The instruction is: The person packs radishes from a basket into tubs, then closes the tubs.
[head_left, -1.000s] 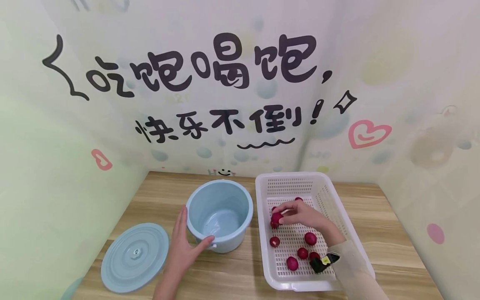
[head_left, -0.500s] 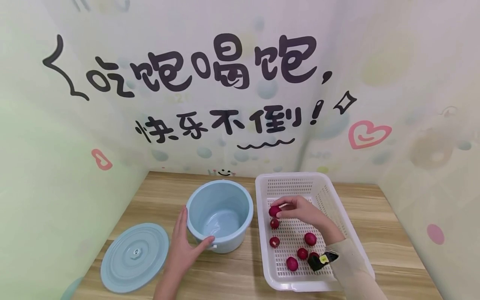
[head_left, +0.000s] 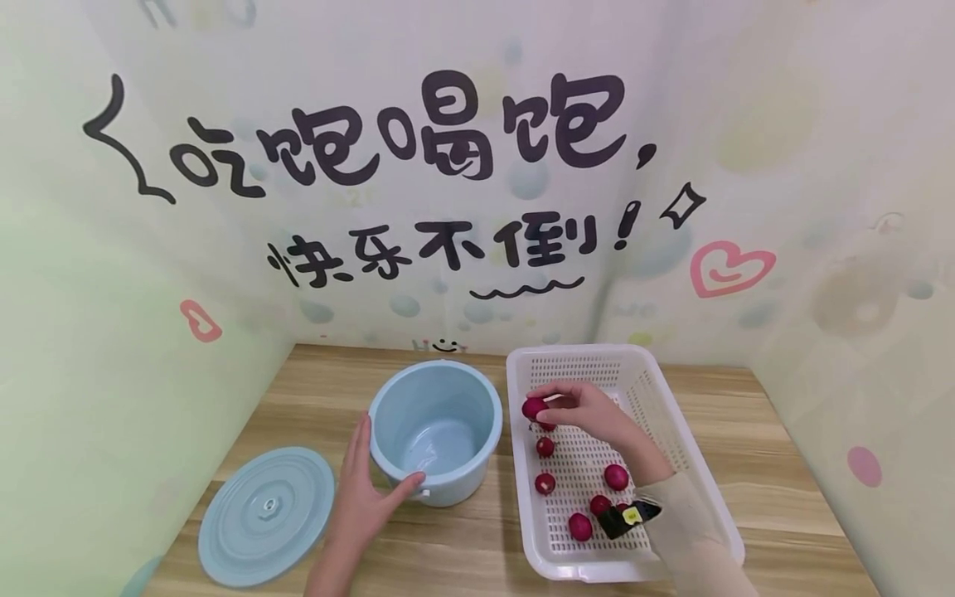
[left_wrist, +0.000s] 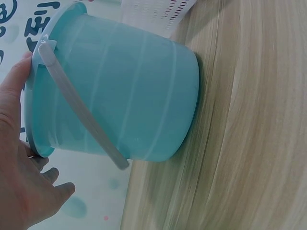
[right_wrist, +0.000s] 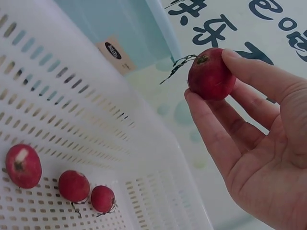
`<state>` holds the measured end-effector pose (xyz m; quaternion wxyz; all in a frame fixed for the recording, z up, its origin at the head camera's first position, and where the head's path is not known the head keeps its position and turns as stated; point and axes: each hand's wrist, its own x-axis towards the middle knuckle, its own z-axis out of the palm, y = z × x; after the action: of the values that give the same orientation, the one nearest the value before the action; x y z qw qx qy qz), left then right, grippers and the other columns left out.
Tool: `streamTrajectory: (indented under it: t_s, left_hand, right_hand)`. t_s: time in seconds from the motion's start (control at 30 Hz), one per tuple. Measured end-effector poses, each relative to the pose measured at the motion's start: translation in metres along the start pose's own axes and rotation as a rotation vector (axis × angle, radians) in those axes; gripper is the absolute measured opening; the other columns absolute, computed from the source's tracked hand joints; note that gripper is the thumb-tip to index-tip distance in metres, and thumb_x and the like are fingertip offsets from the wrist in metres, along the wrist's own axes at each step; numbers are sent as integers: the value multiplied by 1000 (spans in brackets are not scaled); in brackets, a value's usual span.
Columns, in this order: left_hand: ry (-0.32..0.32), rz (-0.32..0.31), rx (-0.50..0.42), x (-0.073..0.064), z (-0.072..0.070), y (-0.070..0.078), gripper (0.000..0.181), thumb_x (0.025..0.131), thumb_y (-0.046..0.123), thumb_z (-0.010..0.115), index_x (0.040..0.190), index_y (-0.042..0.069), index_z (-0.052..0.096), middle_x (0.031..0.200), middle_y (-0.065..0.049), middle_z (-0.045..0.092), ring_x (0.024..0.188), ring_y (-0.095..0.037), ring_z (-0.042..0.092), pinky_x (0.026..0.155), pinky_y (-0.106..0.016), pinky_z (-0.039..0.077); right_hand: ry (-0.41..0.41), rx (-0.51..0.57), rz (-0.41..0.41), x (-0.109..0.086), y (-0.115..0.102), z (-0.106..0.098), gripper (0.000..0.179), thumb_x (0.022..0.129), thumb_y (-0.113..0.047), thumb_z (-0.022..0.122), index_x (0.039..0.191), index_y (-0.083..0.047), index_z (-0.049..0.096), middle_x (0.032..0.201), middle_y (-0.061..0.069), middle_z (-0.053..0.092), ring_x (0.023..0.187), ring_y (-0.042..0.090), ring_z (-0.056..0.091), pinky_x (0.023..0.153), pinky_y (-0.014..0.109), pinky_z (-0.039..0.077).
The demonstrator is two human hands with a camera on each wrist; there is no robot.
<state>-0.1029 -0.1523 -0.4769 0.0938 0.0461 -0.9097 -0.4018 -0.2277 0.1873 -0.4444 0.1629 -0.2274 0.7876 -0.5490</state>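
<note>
My right hand point(head_left: 597, 414) pinches a round red radish point(right_wrist: 211, 74) between thumb and fingertips, above the left side of a white plastic basket point(head_left: 525, 514). Its thin dark root end shows in the right wrist view. Several more radishes lie on the basket floor, among them one radish point(head_left: 580, 526) near the front; the right wrist strap partly hides another. My left hand point(head_left: 366, 493) rests against the left side of a light blue bucket point(head_left: 462, 485), thumb at the front of the rim and fingers extended along its outside. The inside of the bucket shows no radishes.
A round light blue lid point(head_left: 254, 531) lies flat on the wooden table point(head_left: 433, 555), left of my left forearm. The bucket's pale handle point(left_wrist: 84, 108) hangs down its side. Behind the table stands a printed wall point(head_left: 448, 315).
My right hand has lifted the radish and carried it left, toward the basket's left rim. Another radish shows beneath it now. The left hand and bucket have stayed in place.
</note>
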Motion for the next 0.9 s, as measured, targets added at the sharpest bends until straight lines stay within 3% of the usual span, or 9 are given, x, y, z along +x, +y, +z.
streamTrajectory:
  t_s: [0.27, 0.5, 0.73, 0.9]
  left_hand:
    - [-4, -6, -6, 0, 1, -1, 119, 77, 51, 81, 162, 13, 7, 168, -16, 12, 153, -44, 17, 121, -65, 24]
    - [-16, -10, -4, 0, 0, 0, 119, 77, 52, 81, 162, 14, 7, 168, -15, 12, 153, -43, 16, 120, -65, 24]
    - [-17, -12, -13, 0, 1, -2, 118, 77, 52, 81, 162, 16, 7, 168, -15, 12, 153, -44, 17, 120, -66, 24]
    - [-20, -8, -22, 2, 2, -4, 118, 77, 51, 81, 162, 17, 7, 168, -15, 12, 153, -43, 16, 120, -66, 24]
  right_hand:
    - [34, -6, -6, 7, -13, 8, 37, 91, -21, 73, 124, -6, 67, 118, 17, 72, 106, 25, 71, 86, 23, 59]
    - [48, 5, -27, 11, -26, 16, 36, 90, -21, 74, 124, -8, 68, 118, 15, 72, 107, 25, 70, 88, 32, 62]
    - [38, 36, -47, 17, -29, 25, 39, 91, -17, 73, 126, -1, 65, 118, 18, 71, 107, 26, 70, 91, 28, 61]
    - [28, 47, -63, 20, -31, 30, 35, 90, -15, 73, 123, -4, 68, 117, 19, 71, 105, 26, 70, 90, 26, 60]
